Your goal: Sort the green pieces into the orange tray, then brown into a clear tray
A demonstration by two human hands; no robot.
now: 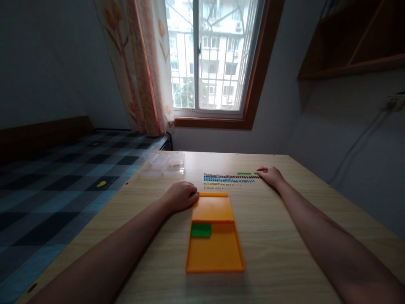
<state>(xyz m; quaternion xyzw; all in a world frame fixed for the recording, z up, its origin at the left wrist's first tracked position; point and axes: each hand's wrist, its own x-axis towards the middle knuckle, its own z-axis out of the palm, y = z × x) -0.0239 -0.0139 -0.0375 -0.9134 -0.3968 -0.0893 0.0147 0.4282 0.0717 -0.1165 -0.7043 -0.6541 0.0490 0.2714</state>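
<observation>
Orange two-panel tray (218, 252) is touched at far-left corner by left hand (181, 196); right hand (270, 174) is placed at small green piece (255, 173); whether either is pinched can't be told.

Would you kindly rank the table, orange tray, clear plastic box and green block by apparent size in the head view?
1. Table
2. Orange tray
3. Clear plastic box, though it lies farther away
4. Green block

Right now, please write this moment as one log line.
left hand: at orange tray corner | right hand: by green pieces | green block: in tray
</observation>
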